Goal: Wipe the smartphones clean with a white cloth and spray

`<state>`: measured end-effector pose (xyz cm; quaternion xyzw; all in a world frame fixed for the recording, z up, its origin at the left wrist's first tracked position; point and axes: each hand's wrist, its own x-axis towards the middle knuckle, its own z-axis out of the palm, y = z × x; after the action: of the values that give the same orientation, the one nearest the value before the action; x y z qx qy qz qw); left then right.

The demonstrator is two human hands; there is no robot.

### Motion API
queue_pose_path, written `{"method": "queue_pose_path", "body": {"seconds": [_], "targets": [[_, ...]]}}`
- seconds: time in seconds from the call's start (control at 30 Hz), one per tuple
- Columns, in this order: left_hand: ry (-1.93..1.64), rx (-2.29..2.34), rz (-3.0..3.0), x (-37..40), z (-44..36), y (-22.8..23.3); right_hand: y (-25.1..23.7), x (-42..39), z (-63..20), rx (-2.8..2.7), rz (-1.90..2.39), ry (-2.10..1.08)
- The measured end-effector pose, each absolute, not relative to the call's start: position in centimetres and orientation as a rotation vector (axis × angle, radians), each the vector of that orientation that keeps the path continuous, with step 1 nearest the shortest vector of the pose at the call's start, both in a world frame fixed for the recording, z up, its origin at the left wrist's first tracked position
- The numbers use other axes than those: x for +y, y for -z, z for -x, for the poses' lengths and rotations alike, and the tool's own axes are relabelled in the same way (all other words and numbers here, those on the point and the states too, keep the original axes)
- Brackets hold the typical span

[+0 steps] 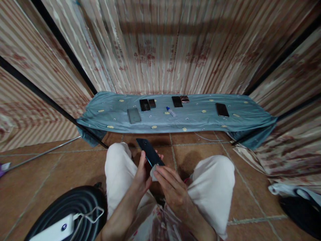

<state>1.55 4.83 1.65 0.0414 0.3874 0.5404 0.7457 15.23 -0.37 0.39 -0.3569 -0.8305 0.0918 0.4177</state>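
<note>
Dark phone (149,152) gripped upright in left hand (141,174), right hand (173,187) pinching white cloth (154,171) against its lower edge, blue cloth (200,113) beyond both hands.

Ahead of the fingers (142,160), bare floor (200,147) lies open up to the cloth (195,117). On the cloth, phones (144,104) and a small bottle (171,111) stand well apart, with gaps between them. Knees (117,160) hem the fingers in left and right. A black coil (70,204) blocks the near left.
</note>
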Motion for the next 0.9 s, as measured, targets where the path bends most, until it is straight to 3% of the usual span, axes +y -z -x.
{"method": "queue_pose_path", "body": {"seconds": [0.43,0.67,0.9], "targets": [[-1.153,0.785,-0.011,4.9,-0.7,-3.7,0.8,0.1,-15.8,-1.923,1.008,-0.204],[-1.095,0.827,-0.1,4.3,-1.1,-2.1,-0.5,-0.4,-15.8,-2.087,0.953,-0.402],[-1.018,0.813,-0.173,2.4,-2.3,-0.4,-0.8,2.4,-15.0,-1.974,0.896,-0.358]]}}
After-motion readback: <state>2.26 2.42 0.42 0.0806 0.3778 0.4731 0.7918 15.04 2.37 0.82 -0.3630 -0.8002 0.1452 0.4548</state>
